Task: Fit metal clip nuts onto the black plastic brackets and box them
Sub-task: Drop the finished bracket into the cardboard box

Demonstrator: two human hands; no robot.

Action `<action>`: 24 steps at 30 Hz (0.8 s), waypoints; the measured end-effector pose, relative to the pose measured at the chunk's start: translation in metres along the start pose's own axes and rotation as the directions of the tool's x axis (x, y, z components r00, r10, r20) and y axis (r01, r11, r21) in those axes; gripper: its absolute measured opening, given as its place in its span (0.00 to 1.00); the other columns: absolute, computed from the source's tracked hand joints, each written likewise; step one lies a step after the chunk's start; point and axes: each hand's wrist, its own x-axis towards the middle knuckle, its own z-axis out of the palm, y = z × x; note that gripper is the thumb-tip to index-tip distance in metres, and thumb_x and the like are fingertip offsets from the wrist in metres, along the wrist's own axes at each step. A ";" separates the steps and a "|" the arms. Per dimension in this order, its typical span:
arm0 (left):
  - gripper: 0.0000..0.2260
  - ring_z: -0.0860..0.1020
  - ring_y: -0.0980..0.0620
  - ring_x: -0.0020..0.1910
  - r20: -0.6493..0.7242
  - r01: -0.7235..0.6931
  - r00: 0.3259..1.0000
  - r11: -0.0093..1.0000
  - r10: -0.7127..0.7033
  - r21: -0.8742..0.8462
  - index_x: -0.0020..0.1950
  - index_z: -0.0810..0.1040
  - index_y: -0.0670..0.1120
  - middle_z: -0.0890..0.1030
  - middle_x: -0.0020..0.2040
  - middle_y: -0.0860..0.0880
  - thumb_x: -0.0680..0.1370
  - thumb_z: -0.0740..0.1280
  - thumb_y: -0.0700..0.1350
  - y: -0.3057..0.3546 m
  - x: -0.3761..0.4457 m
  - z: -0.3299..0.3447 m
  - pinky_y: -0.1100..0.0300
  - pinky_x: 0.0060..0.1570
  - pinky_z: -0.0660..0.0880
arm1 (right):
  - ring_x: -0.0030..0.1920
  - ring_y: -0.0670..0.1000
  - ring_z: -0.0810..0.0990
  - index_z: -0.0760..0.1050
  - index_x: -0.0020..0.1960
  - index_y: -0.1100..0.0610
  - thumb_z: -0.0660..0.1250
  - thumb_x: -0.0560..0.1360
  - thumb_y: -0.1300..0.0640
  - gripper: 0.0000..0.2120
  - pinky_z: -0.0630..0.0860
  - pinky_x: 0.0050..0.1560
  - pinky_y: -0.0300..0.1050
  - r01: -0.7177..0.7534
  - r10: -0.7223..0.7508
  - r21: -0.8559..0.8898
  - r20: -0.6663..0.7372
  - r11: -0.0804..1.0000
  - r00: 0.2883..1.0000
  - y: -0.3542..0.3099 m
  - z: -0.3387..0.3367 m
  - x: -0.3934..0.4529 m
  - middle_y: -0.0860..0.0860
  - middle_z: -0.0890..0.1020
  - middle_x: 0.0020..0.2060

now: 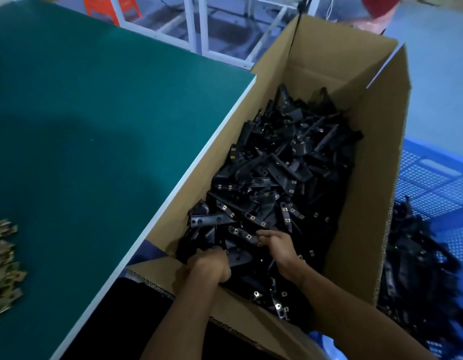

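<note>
Both hands down in the box, left hand and right hand with fingers curled into the heap of brackets; exactly what each grips, impossible to tell. Boxing step, probably: dropping or levelling fitted pieces. Next: back to the table for loose clip nuts, plus bare brackets from the blue crate.

Factory assembly bench (bulk parts carton, blue crate)

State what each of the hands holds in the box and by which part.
Both hands are down among the black brackets in the cardboard box, fingers curled into the pile; what the left hand or right hand grips, and where, cannot be told.
</note>
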 end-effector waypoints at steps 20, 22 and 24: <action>0.09 0.82 0.49 0.41 -0.893 -0.979 0.105 0.110 -0.438 -0.169 0.53 0.83 0.45 0.86 0.45 0.46 0.83 0.63 0.41 -0.224 -0.258 -0.062 0.60 0.36 0.77 | 0.45 0.37 0.82 0.82 0.48 0.56 0.70 0.77 0.65 0.06 0.75 0.52 0.31 0.994 -0.879 -0.014 0.466 0.109 0.103 -0.227 0.192 -0.150 0.42 0.84 0.42; 0.10 0.79 0.51 0.36 -0.795 -0.936 0.003 0.277 -0.606 -0.216 0.50 0.83 0.44 0.84 0.39 0.47 0.84 0.63 0.38 -0.279 -0.262 -0.045 0.61 0.34 0.73 | 0.45 0.41 0.83 0.84 0.47 0.56 0.72 0.75 0.71 0.11 0.77 0.51 0.38 0.999 -0.762 0.030 0.648 0.027 0.001 -0.231 0.257 -0.172 0.43 0.85 0.42; 0.12 0.74 0.54 0.33 -0.658 -0.873 -0.073 0.367 -0.749 -0.321 0.47 0.83 0.46 0.80 0.34 0.50 0.84 0.63 0.36 -0.319 -0.254 -0.024 0.61 0.35 0.70 | 0.46 0.44 0.83 0.85 0.49 0.56 0.72 0.76 0.69 0.10 0.78 0.52 0.44 0.997 -0.678 0.072 0.732 -0.013 -0.062 -0.232 0.319 -0.185 0.45 0.86 0.44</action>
